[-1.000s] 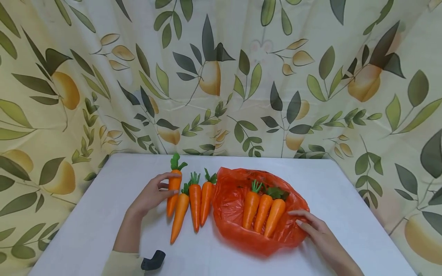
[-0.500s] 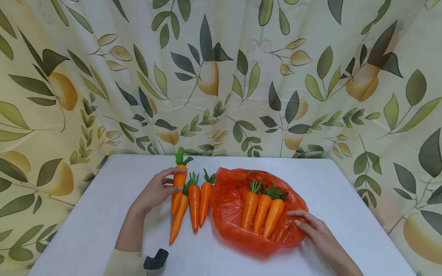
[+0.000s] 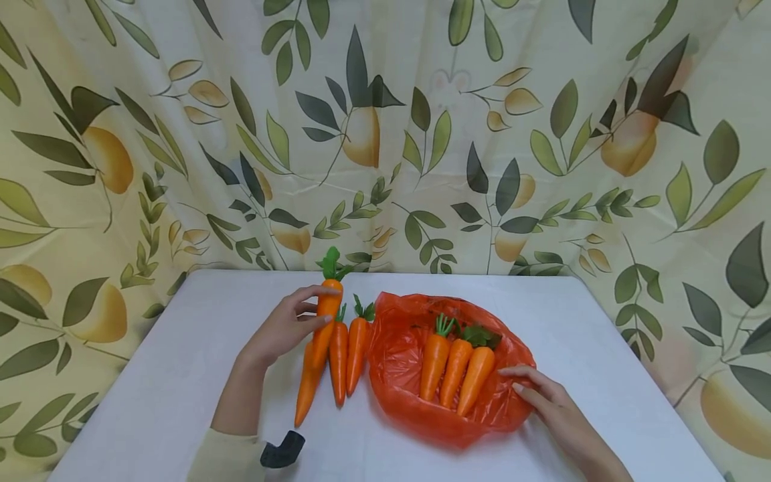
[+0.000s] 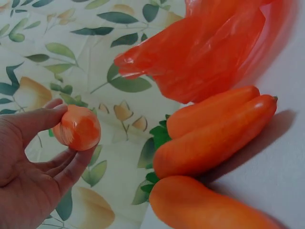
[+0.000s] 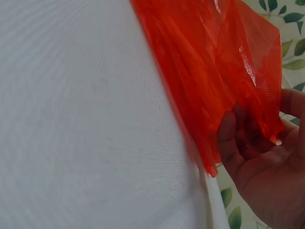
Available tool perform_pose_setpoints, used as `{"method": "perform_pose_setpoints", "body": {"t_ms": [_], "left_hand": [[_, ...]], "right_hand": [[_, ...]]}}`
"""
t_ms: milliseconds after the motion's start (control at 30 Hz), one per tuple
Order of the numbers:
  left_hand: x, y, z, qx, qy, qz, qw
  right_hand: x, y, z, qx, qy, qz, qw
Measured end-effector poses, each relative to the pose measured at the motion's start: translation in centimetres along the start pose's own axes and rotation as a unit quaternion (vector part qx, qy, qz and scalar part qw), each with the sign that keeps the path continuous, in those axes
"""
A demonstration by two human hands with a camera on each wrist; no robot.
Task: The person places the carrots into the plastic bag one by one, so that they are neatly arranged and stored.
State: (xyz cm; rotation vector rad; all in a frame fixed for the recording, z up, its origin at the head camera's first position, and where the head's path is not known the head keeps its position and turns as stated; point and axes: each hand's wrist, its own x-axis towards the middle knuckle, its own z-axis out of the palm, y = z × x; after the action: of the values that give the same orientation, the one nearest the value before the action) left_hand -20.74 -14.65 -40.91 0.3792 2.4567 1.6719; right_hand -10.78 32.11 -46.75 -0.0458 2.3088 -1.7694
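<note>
My left hand (image 3: 280,328) pinches an orange carrot (image 3: 330,298) with a green leafy top, held above the table between thumb and fingers. The left wrist view shows this carrot (image 4: 78,129) end-on. Below and beside it lie three more carrots on the cloth: a left one (image 3: 308,388), partly covered by the held one, a middle one (image 3: 339,361) and a right one (image 3: 358,348). A red plastic bag (image 3: 394,402) lies with its mouth spread, three carrots (image 3: 456,375) inside. At the bag's right edge, my right hand (image 3: 551,398) grips the thin plastic, seen closer in the right wrist view.
A white cloth (image 3: 199,348) covers the table. Behind it hangs a curtain (image 3: 385,134) printed with leaves and fruit. A black strap piece (image 3: 283,450) sits at the left sleeve (image 3: 229,455).
My left hand has moved right and slightly away with the carrot, which now overlaps the left carrot on the table. My right hand and the bag stay nearly still.
</note>
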Motion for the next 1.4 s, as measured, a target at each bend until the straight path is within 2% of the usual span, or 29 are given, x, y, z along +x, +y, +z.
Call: {"method": "perform_pose_setpoints", "body": {"t_ms": [167, 533, 733, 833, 1100, 1400], "left_hand": [[0.3, 0.1, 0.9, -0.006, -0.002, -0.002, 1.0000], [0.6, 1.0, 3.2, -0.035, -0.017, -0.005, 0.9992], [1.0, 1.9, 4.3, -0.029, -0.009, -0.016, 0.9994], [1.2, 2.3, 4.8, -0.026, -0.016, -0.008, 0.9995], [1.9, 3.2, 5.8, -0.018, -0.045, 0.041, 0.9980], [2.5, 4.3, 7.3, -0.028, -0.058, 0.046, 0.9969]], "right_hand": [[0.0, 0.0, -0.1, -0.002, 0.001, 0.001, 1.000], [-0.2, 0.1, 0.1, -0.010, 0.004, -0.044, 0.999], [-0.2, 0.3, 0.1, -0.011, 0.004, -0.049, 0.999], [-0.2, 0.2, 0.1, -0.008, 0.005, -0.042, 0.999], [-0.2, 0.3, 0.2, 0.000, 0.000, -0.049, 0.999], [-0.3, 0.1, 0.2, 0.001, 0.005, -0.027, 1.000]]}}
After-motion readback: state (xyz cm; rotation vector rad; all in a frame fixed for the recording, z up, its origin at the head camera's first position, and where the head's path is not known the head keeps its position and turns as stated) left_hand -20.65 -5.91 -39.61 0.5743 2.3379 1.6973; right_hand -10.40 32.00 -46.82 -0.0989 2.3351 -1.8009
